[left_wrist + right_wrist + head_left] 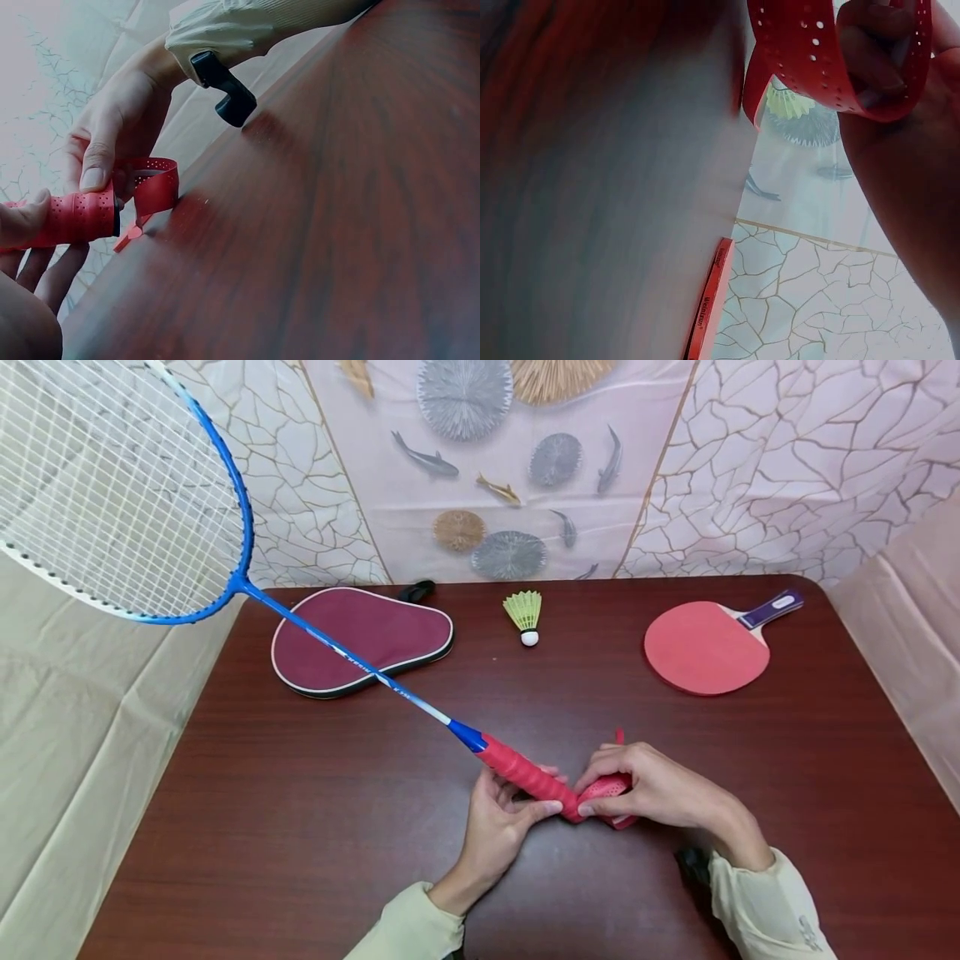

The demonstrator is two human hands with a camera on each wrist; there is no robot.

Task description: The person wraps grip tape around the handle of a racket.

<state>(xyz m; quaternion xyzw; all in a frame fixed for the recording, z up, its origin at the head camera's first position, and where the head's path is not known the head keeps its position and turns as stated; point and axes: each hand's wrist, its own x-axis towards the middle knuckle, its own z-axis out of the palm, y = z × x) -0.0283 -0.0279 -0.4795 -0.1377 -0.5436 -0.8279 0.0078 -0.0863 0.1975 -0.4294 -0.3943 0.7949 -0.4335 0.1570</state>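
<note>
A blue and white badminton racket [337, 648] slants across the table, its strung head up at the left. Its handle [521, 770] is wrapped in red perforated grip tape. My left hand [498, 822] holds the handle near its lower end, thumb on top and fingers behind. At the butt, my right hand [660, 785] pinches the tape with its thumb against the handle. A loose loop of grip tape [157, 193] curls off the black-rimmed butt in the left wrist view. In the right wrist view the tape loop [802, 52] passes around curled fingers.
Behind lie a maroon paddle case [401, 631], a yellow shuttlecock [523, 610] and a red table tennis paddle [701, 647]. A narrow red strip [709, 300] with printed lettering shows in the right wrist view. Patterned cloth [480, 468] hangs behind the brown table [300, 827].
</note>
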